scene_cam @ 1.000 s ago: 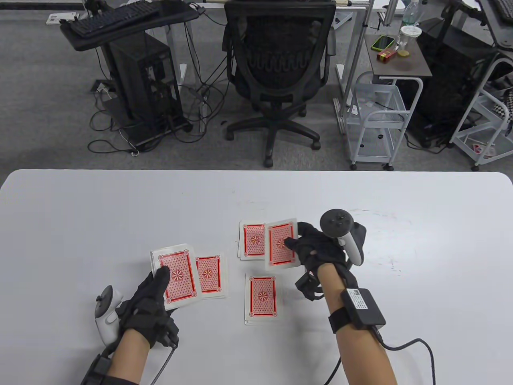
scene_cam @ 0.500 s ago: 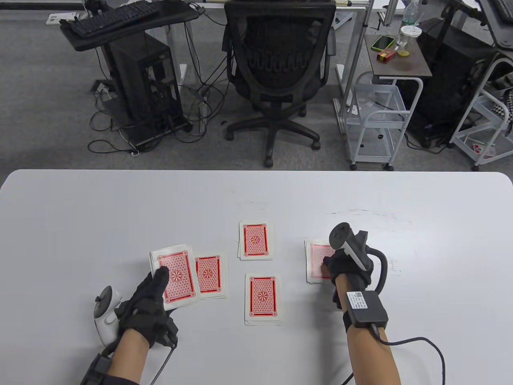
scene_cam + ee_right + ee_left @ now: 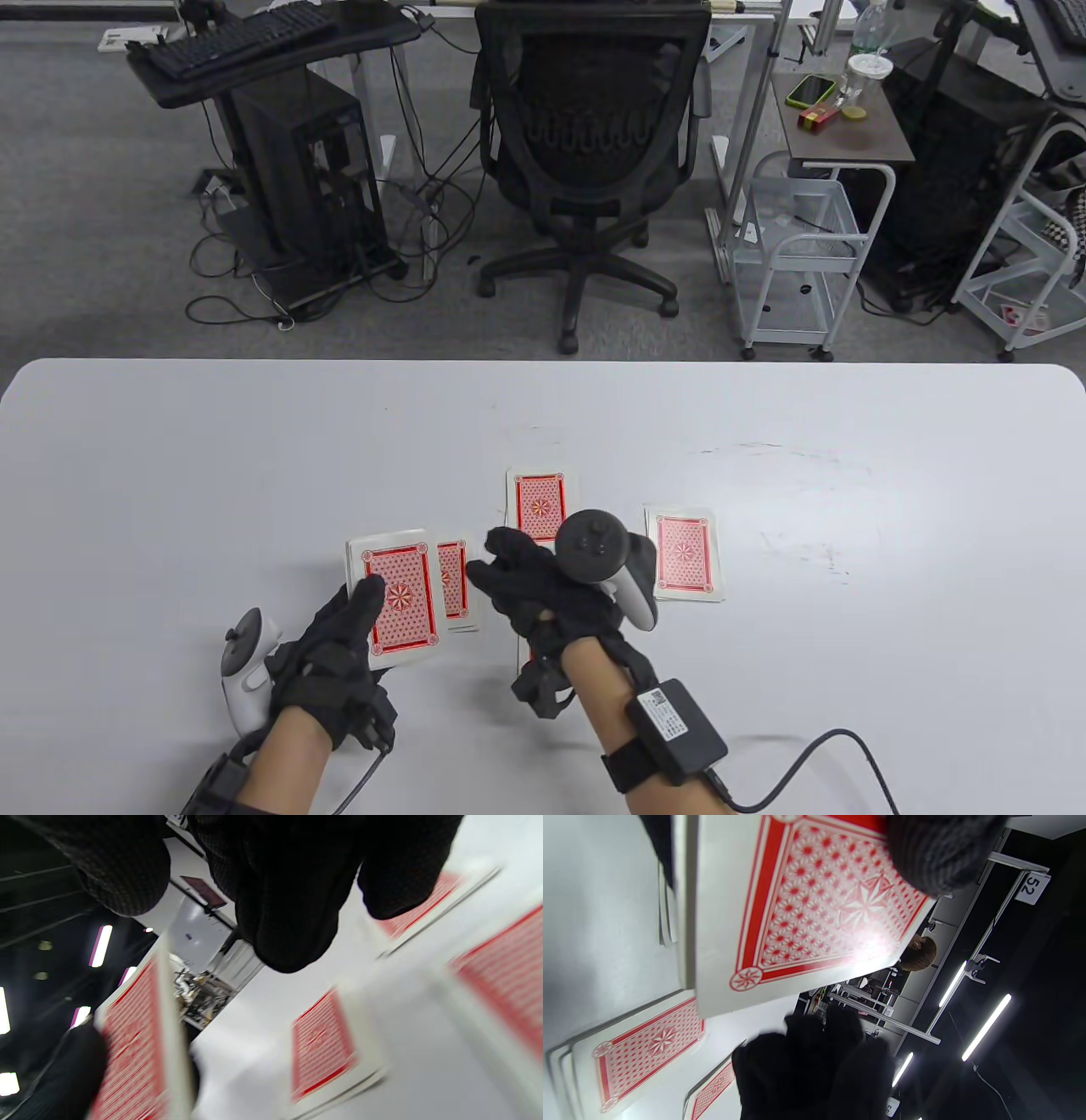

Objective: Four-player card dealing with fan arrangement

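We see the left hand [image 3: 339, 658] gripping the deck [image 3: 397, 598] of red-backed cards, face down, with the thumb lying across the top card and the fingers wrapped underneath; the deck sits lifted a little off the white table [image 3: 170, 475], as the left wrist view shows, where its stacked edge [image 3: 685, 899] stands above the surface. Just beside the deck, partly tucked under its right edge, lies a small pile of dealt cards [image 3: 454, 581] flat on the table.

The right hand [image 3: 543, 594] hangs over the middle of the table with nothing in it — its fingers [image 3: 501, 548] are spread loosely and point toward the deck, close to it but apart from it. In the right wrist view those gloved fingertips [image 3: 280, 921] hang free above the table, with the deck's edge [image 3: 169, 1035] upright at the lower left; that view is blurred.

Three more piles lie face down. The far pile [image 3: 538, 503] sits beyond the right hand, its near edge hidden by the tracker [image 3: 604, 564]. The right-hand pile [image 3: 684, 553] lies in full view to the right of that hand, well clear of it. The near pile [image 3: 523, 658] is almost wholly covered by the right hand and wrist — we can make out only a sliver of it, so we cannot tell how it lies.
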`<action>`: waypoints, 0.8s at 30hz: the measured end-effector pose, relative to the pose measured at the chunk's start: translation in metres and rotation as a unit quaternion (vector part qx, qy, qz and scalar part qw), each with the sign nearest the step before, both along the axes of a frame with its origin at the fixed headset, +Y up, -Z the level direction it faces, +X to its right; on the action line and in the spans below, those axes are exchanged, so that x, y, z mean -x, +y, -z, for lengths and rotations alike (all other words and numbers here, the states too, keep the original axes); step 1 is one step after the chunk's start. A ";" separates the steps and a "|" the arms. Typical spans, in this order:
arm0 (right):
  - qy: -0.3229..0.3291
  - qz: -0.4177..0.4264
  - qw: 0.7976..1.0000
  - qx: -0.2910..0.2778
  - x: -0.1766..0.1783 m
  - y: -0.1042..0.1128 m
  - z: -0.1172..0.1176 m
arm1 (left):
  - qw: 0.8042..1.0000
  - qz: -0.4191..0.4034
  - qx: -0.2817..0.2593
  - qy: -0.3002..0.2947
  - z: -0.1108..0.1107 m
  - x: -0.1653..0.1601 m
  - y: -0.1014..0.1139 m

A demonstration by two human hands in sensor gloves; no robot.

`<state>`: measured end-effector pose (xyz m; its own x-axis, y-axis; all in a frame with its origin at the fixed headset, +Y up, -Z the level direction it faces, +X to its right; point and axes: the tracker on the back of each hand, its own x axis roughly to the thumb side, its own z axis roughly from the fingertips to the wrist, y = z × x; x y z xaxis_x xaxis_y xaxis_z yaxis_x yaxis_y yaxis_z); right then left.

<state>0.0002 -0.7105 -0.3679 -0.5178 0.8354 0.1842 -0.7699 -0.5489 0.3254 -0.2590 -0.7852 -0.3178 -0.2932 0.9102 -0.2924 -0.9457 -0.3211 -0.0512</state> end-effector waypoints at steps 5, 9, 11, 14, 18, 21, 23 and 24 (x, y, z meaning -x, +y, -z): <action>-0.037 -0.015 0.999 0.011 0.018 -0.010 -0.010 | 1.000 -0.011 -0.003 -0.018 -0.004 -0.011 0.001; -0.065 -0.007 0.998 0.003 0.008 -0.009 -0.008 | 1.000 0.009 -0.010 -0.018 -0.005 -0.010 0.003; -0.075 0.032 0.997 0.018 -0.001 -0.013 -0.005 | 1.000 -0.009 -0.007 -0.022 -0.004 -0.011 0.003; -0.060 0.091 0.992 0.071 -0.015 -0.020 0.000 | 0.999 -0.011 -0.019 -0.029 -0.002 -0.010 0.005; -0.062 0.086 0.990 0.091 -0.044 -0.018 0.007 | 1.000 -0.018 -0.006 0.018 -0.003 0.006 0.005; -0.072 -0.006 0.994 0.083 -0.062 -0.018 0.010 | 0.999 -0.014 0.001 0.034 -0.002 0.015 0.003; -0.086 -0.084 0.990 0.074 -0.069 -0.022 0.012 | 0.999 -0.010 0.002 0.036 -0.001 0.016 0.002; -0.089 -0.120 0.986 0.071 -0.070 -0.024 0.012 | 0.999 -0.010 0.002 0.036 -0.001 0.016 0.002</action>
